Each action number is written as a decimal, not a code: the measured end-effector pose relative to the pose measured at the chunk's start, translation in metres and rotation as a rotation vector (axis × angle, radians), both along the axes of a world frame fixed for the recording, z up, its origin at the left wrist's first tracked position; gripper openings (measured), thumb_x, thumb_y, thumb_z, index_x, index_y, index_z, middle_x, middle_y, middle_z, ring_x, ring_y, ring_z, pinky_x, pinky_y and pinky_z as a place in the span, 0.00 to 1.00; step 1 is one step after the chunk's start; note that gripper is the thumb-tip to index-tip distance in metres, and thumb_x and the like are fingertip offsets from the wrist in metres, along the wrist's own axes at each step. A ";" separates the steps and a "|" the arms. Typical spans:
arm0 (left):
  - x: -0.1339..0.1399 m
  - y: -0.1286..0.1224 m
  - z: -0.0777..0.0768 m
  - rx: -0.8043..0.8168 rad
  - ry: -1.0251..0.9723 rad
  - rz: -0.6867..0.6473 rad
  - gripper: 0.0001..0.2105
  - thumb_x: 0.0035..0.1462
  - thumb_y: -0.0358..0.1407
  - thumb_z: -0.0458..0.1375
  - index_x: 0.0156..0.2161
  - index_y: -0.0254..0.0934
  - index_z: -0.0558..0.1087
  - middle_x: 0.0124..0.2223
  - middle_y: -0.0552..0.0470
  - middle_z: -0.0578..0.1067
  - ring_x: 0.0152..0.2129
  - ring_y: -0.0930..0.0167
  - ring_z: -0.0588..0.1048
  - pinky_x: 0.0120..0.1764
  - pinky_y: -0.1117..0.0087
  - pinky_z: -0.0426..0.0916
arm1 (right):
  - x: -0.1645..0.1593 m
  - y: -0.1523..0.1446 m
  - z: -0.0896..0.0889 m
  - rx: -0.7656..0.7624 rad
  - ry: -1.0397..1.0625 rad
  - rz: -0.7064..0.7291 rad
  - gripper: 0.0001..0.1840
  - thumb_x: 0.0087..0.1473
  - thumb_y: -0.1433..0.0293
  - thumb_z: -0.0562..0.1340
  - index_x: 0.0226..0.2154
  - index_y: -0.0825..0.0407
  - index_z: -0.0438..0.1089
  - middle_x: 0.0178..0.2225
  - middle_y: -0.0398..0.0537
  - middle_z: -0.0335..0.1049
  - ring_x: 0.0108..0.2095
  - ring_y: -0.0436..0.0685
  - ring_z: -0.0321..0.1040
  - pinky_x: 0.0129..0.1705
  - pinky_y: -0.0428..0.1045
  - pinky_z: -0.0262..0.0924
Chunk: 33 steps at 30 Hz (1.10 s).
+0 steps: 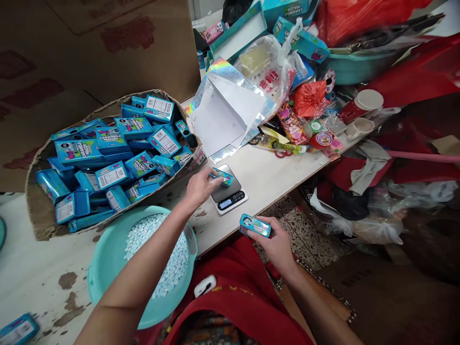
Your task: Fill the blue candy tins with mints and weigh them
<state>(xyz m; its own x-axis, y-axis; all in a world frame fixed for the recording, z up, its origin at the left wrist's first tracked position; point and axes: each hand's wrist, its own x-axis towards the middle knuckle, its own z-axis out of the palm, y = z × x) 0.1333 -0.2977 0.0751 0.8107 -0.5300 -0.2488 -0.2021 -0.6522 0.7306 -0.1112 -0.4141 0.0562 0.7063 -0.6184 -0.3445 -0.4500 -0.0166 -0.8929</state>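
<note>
My left hand (200, 188) reaches over the digital scale (235, 200), its fingers closed on a small blue candy tin (223, 177) at the steel plate. Whether that tin rests on the plate or is just above it, I cannot tell. In front of the table edge, my right hand (276, 242) grips a second blue candy tin (255, 225), its printed side turned up. Under my left forearm stands a turquoise basin (108, 254) holding many pale blue candies (176, 258). A torn cardboard box (36, 201) beyond it is heaped with blue tins (111, 175).
White paper (219, 115) lies on a shiny holographic sheet behind the scale. Bagged sweets (293, 124), a lidded paper cup (362, 103) and a filled teal tub (354, 69) crowd the right. One more blue tin (17, 330) lies at the near left. A large carton wall (97, 52) rises behind.
</note>
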 end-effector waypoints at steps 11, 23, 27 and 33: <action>-0.004 -0.018 0.001 -0.008 -0.043 -0.047 0.09 0.51 0.41 0.59 0.27 0.37 0.72 0.26 0.52 0.71 0.25 0.70 0.67 0.28 0.69 0.53 | -0.001 -0.001 -0.005 0.042 0.055 -0.028 0.24 0.40 0.59 0.71 0.40 0.53 0.70 0.39 0.50 0.70 0.38 0.60 0.69 0.41 0.54 0.64; 0.010 0.008 0.006 0.215 -0.134 -0.184 0.12 0.54 0.45 0.56 0.39 0.40 0.73 0.27 0.51 0.73 0.26 0.67 0.71 0.28 0.71 0.56 | 0.007 -0.002 -0.008 0.047 0.056 -0.005 0.26 0.40 0.59 0.71 0.41 0.53 0.70 0.38 0.49 0.70 0.38 0.60 0.69 0.41 0.54 0.63; 0.001 -0.002 0.009 0.520 -0.391 -0.379 0.11 0.58 0.43 0.52 0.40 0.41 0.73 0.34 0.47 0.77 0.31 0.63 0.74 0.27 0.70 0.54 | 0.012 -0.003 -0.007 0.014 0.002 0.033 0.25 0.41 0.59 0.71 0.41 0.53 0.70 0.38 0.49 0.69 0.38 0.60 0.68 0.42 0.55 0.63; -0.029 0.111 0.060 0.297 -0.318 0.037 0.14 0.55 0.49 0.55 0.30 0.40 0.72 0.22 0.53 0.70 0.19 0.71 0.66 0.23 0.71 0.52 | 0.025 0.007 -0.002 -0.053 -0.126 0.126 0.21 0.44 0.62 0.71 0.41 0.50 0.71 0.39 0.48 0.67 0.40 0.59 0.68 0.43 0.54 0.63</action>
